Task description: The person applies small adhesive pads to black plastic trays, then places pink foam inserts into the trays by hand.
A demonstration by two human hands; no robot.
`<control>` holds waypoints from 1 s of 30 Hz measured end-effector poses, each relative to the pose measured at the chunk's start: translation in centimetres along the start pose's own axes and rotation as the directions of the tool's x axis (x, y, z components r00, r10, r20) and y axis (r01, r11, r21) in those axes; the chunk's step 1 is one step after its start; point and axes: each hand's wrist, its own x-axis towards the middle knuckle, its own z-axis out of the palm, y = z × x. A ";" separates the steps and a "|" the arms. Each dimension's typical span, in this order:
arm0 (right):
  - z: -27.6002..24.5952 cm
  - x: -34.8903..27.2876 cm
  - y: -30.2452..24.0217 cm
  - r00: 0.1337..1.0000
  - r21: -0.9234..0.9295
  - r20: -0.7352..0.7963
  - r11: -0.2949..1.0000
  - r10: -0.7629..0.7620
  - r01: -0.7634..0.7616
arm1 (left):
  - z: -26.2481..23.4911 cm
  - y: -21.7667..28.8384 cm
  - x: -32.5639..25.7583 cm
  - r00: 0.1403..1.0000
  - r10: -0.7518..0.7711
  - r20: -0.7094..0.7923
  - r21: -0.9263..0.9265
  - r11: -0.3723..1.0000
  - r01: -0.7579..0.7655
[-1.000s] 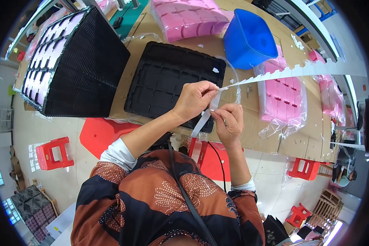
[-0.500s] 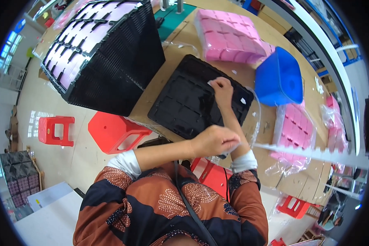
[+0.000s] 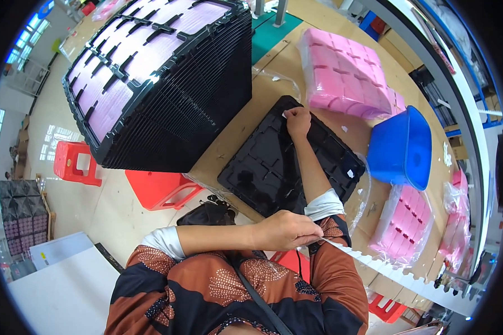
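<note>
Pinches a tiny white scrap point(image 3: 285, 115) in the right hand point(image 3: 299, 121), thumb and forefinger closed together at the tips, above the far end of a flat, black, rectangular plastic tray point(image 3: 257, 167) on a tabletop covered in brown cardboard point(image 3: 212, 153). Cannot tell of any contact between those fingers and the tray. Grips the end of a long, white, saw-toothed strip point(image 3: 374, 261) in the left hand point(image 3: 288, 230), fingers curled with no visible gap, near the tray's close edge. Trails off from there to the lower right, across the right sleeve point(image 3: 335, 268) (and out over the table's near side). Lies partly hidden, as to the tray, beneath the right forearm, with a tall stack of ridged black plastic trays point(image 3: 190, 111) near on the left and a deep blue plastic bin point(image 3: 394, 148) on the right. Counts up to one flat tray, one stack, one bin, one strip, one larger white paper-like piece point(image 3: 350, 173) on the tray's right end, three pink blocky bundles in clear film point(image 3: 346, 72) and four red plastic stools point(image 3: 75, 162), some only partly in view.
</note>
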 end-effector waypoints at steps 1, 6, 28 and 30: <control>0.1 0.0 -0.1 1.000 -0.017 0.006 1.000 0.022 -0.022 | -0.2 0.0 0.1 1.000 0.004 0.007 0.013 1.000 -0.004; 0.6 -0.3 -0.9 1.000 -0.174 -0.028 0.985 0.012 -0.017 | -0.8 0.1 0.3 0.999 0.033 -0.023 0.032 0.999 -0.032; -24.5 -24.7 -2.5 0.858 0.095 -0.425 0.929 -0.287 0.358 | 1.6 -2.1 6.1 0.991 -0.124 -0.060 0.040 0.991 0.126; -24.7 -24.7 -3.8 0.848 0.021 -0.392 0.918 -0.356 0.395 | 2.6 -2.1 6.2 0.993 -0.110 -0.039 0.048 0.993 0.112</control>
